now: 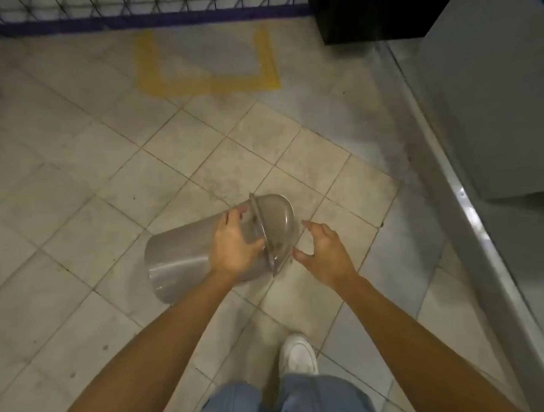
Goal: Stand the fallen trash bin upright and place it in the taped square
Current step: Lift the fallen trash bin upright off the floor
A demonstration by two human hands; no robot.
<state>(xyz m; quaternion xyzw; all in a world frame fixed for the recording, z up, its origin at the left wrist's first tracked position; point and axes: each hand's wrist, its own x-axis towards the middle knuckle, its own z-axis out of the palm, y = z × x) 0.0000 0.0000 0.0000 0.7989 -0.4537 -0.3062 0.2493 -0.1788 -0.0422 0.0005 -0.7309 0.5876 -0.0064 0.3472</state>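
The left hand [232, 249] covers the part of the grey trash bin [182, 258] just below its lid [276, 224], so how far the fingers wrap round the body cannot be told. The yellow taped square [207, 80], in the upper middle of the frame, is blurred, and its far side is faint or lost near the dark fence base [147, 21]. The wire fence [117, 0] is cut off by the top edge, as is the black box [379, 18] at upper right. The white shoe [299, 354] shows only its toe (blue trouser legs [288, 400] hide the rest), and the grey cabinet [499, 106] runs off the right edge.
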